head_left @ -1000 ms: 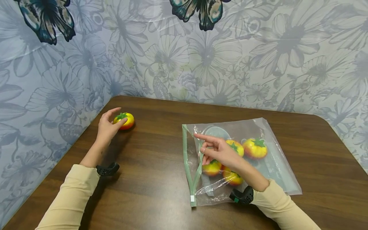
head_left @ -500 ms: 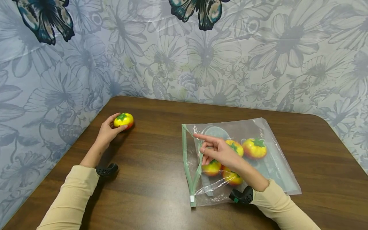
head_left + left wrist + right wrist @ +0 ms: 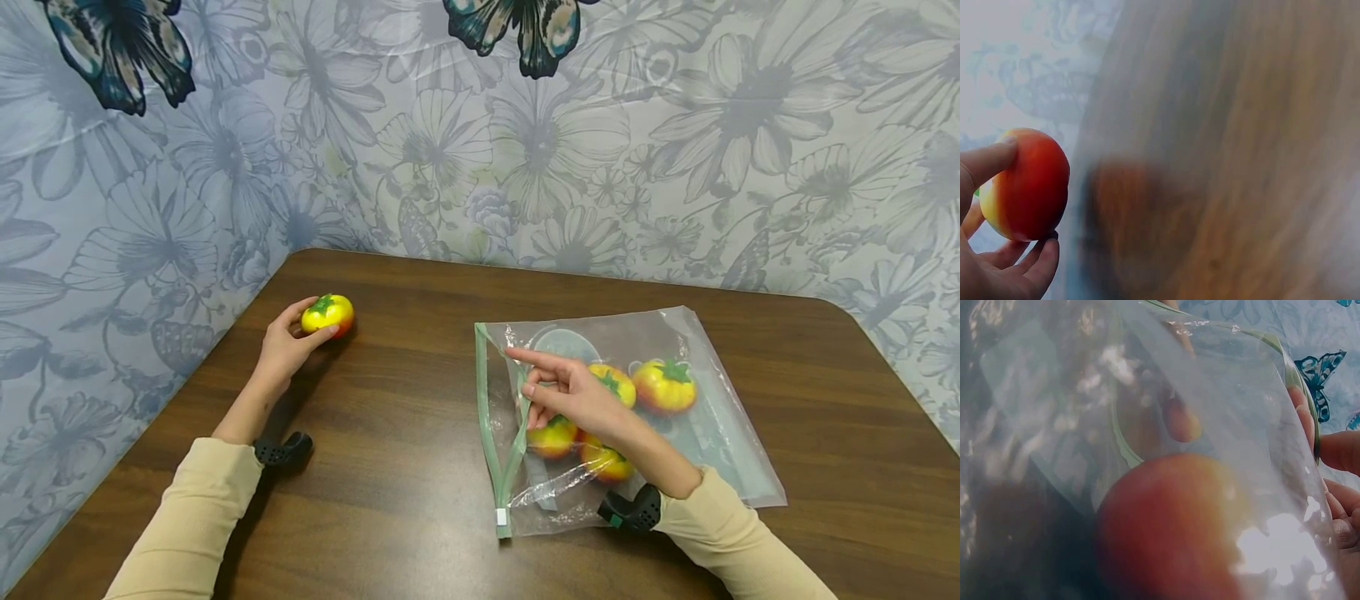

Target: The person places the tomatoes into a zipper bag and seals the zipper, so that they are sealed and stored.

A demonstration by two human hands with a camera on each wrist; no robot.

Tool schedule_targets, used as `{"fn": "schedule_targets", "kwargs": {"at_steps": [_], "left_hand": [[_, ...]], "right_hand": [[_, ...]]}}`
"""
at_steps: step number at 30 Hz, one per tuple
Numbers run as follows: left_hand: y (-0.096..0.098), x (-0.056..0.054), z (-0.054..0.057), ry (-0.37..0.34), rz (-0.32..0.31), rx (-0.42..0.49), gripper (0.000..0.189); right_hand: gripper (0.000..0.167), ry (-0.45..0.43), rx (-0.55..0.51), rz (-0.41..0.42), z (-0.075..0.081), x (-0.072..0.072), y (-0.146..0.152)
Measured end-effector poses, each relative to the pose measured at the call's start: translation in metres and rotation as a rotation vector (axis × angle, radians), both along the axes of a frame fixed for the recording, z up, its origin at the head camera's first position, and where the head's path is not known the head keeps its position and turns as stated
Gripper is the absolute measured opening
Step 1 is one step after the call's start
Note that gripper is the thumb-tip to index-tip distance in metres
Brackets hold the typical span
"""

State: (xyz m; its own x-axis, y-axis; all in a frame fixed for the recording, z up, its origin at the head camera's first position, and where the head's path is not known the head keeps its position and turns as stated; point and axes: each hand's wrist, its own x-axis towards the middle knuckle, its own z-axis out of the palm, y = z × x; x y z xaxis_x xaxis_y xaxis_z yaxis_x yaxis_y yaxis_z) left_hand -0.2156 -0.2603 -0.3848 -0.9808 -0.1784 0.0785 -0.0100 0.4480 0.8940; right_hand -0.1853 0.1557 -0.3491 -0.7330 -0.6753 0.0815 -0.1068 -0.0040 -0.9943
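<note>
In my left hand [image 3: 282, 352] is a yellow-and-red persimmon [image 3: 327, 314] with a green leafy top, gripped between thumb and fingers above the table's far left. The left wrist view shows the persimmon [image 3: 1030, 187] from its red side, thumb on one face and fingertips under the other. My right hand [image 3: 577, 395] pinches the green-edged mouth of a clear zip bag [image 3: 723, 458], index finger stretched out along the opening. Several similar persimmons [image 3: 666, 387] lie inside that bag, partly covered by the right hand and forearm. Close up in the right wrist view, one persimmon [image 3: 1169, 531] shows through the plastic.
The bag lies flat on a brown wooden table [image 3: 390, 467], its white slider [image 3: 502, 517] at the near corner. Floral wallpaper [image 3: 450, 150] with butterfly decorations [image 3: 521, 33] rises behind the table's back edge. Each wrist wears a black strap [image 3: 283, 451].
The left hand has closed round the persimmon, tilted it and raised it slightly to the right. The right hand and the bag have stayed in place.
</note>
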Motion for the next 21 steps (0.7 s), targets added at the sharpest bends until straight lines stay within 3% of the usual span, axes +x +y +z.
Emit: {"fn": "schedule_targets", "kwargs": {"at_steps": [12,21], "left_hand": [[0.036,0.017,0.023,0.042,-0.166,0.062,0.064],[0.061,0.034,0.032,0.120,-0.314,0.102,0.058]], "right_hand": [[0.048,0.000,0.017,-0.008,0.001,0.002,-0.001],[0.048,-0.003,0.003,-0.004,0.001,0.002,-0.002]]}}
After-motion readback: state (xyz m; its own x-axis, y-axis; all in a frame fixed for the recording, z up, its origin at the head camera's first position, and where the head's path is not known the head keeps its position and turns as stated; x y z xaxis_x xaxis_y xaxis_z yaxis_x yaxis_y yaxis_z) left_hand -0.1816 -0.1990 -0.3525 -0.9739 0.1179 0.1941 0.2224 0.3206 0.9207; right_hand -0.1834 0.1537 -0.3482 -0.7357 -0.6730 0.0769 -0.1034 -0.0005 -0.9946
